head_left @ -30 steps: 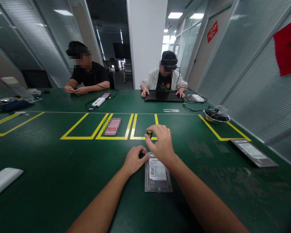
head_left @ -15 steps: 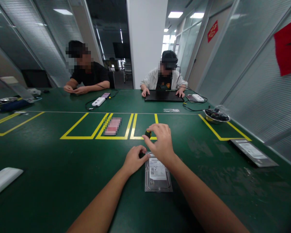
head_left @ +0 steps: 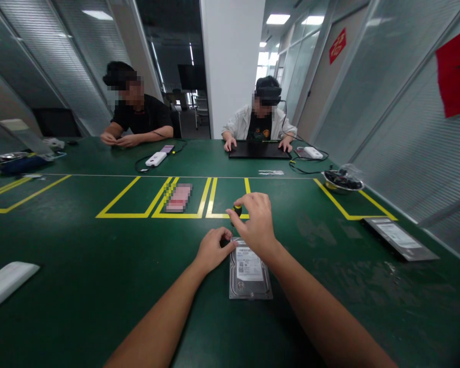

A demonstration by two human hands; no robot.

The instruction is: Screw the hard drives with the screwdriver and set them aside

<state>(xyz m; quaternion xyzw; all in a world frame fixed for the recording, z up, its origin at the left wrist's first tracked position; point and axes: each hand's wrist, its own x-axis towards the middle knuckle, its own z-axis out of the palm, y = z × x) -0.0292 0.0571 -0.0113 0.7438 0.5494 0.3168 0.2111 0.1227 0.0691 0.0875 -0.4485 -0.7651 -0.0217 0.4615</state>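
On my L, a wht object [head_left: 9,286] at the pic's edge; ahead, a pink pixelated item [head_left: 180,198] among yellow tape lines [head_left: 122,215]. To my R I see a metal bowl [head_left: 343,189] w/ dk bits. Across from me: person in blk tee [head_left: 147,115] nr wht device [head_left: 156,159]; another in wht jacket [head_left: 240,122] behind flat blk panel [head_left: 259,150].

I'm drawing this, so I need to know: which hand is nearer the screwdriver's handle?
The right. The right hand pinches the handle between thumb and fingers; the left hand is lower, at the far left corner of the drive.
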